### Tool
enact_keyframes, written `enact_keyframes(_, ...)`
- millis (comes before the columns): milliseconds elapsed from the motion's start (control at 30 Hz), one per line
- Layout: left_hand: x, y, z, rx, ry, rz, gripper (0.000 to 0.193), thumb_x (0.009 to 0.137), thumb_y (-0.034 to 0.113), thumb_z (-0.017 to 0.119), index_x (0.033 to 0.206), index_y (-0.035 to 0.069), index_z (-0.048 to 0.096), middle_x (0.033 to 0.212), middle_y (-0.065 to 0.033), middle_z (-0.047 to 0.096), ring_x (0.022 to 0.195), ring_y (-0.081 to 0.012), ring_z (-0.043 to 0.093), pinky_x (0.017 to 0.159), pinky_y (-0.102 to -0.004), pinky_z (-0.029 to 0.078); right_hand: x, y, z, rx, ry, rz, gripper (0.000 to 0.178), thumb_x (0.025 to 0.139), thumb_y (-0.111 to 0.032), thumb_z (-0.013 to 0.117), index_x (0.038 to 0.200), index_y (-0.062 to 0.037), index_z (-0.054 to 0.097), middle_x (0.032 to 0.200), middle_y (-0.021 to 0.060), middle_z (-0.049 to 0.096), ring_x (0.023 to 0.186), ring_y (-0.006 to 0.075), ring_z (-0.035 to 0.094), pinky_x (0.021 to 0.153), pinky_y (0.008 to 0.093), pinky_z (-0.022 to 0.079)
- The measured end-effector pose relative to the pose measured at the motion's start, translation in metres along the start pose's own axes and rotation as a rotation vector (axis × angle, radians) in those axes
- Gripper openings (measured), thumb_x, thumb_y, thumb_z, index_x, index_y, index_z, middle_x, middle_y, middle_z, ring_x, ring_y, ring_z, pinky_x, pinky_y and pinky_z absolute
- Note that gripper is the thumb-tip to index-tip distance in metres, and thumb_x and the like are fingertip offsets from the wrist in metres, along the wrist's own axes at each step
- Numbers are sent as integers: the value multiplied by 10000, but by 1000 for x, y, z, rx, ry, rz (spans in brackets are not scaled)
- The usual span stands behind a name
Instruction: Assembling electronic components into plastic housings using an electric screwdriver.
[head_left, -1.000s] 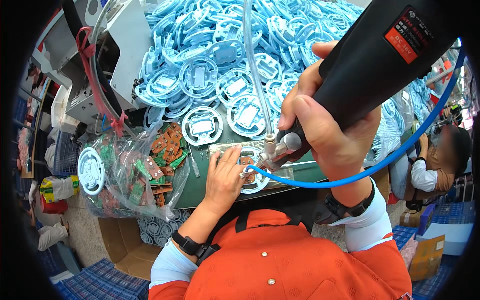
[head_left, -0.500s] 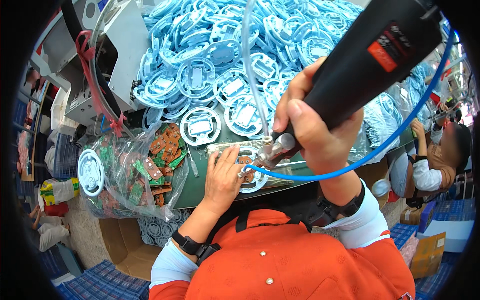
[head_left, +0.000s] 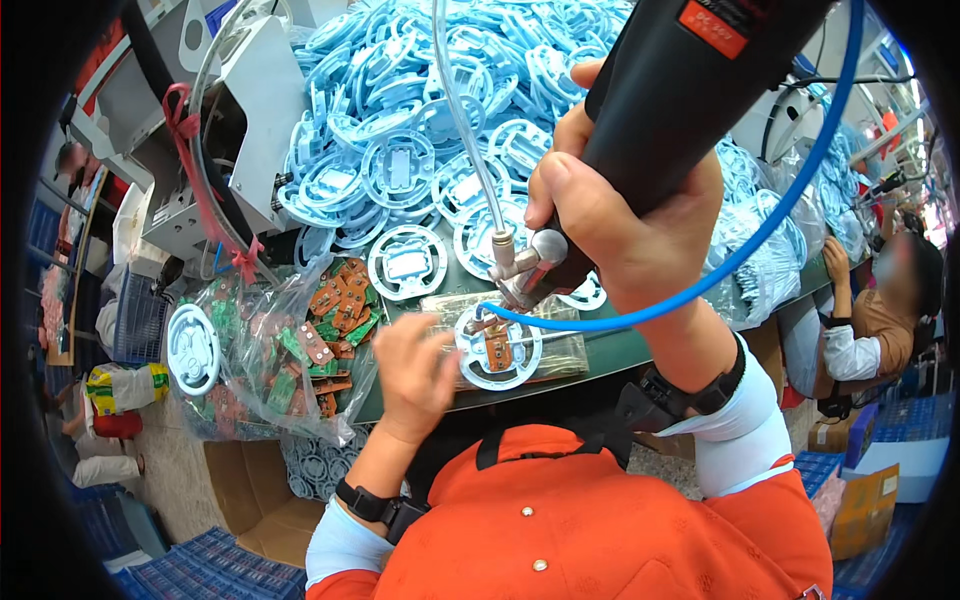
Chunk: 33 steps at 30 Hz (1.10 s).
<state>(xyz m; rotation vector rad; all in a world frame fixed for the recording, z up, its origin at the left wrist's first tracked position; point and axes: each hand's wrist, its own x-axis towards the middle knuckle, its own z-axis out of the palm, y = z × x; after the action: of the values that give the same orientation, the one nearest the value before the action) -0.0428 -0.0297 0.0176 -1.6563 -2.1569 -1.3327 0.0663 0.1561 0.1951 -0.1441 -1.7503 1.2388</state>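
Observation:
My right hand [head_left: 635, 225] is wrapped around a thick black power screwdriver [head_left: 690, 110], tilted with its metal head [head_left: 525, 262] down to the left. Below that head lies a light blue plastic wheel-shaped part [head_left: 520, 375] with a brown circuit board [head_left: 498, 350] at its centre. The driver's tip is partly hidden, so I cannot tell whether it touches the board. Just left of this wheel, my left hand [head_left: 412, 375] is raised and somewhat blurred, fingers apart, nothing visible in them. A clear hose [head_left: 460, 110] and a blue hose [head_left: 660, 315] run to the driver.
A big heap of light blue wheel parts [head_left: 400, 165] covers the table's far side. On the left, a clear bag [head_left: 250, 370] holds brown and green circuit boards [head_left: 340, 310]. A grey metal machine [head_left: 240, 130] stands behind it. At the right sits another person [head_left: 880, 310].
My left hand has lifted off the wheel part and moved left. The screwdriver and my right hand have shifted left and up, uncovering more of the wheel and its board.

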Motion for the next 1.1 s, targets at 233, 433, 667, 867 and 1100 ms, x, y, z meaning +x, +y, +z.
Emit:
enact_keyframes(233,-24,5,10,70,-370,205,527,678,295,845,1143,114,674,1332,-57,582,1246,-265,509,1022,-501,310,2,17,8,-50,-1,12,457,842,46,620,1271,60,463,780,81,571,628,179,633,604,322,533)
enact_keyframes(433,-22,4,10,46,-364,209,484,714,283,824,1142,114,676,1325,-52,585,1221,-241,507,1013,-485,309,3,20,11,-28,22,34,446,841,52,618,1261,58,471,784,87,573,630,183,637,606,323,537)
enact_keyframes(667,-23,5,10,62,-353,217,513,661,271,845,1123,112,689,1322,-44,593,1147,-237,521,963,-458,335,3,21,13,-62,36,52,437,839,57,612,1255,56,478,786,81,575,631,181,639,610,325,540)
enact_keyframes(867,-21,5,11,57,-346,226,544,623,257,859,1118,107,690,1312,-45,599,1125,-244,527,931,-450,350,3,23,13,-51,40,28,431,837,50,612,1247,55,479,786,78,577,630,178,639,611,326,541)
enact_keyframes(1100,-18,5,9,46,-341,228,532,621,252,858,1106,109,694,1298,-41,606,1105,-242,537,910,-438,354,-2,26,12,-47,25,31,413,827,35,622,1216,42,483,789,76,583,628,166,634,597,315,538)
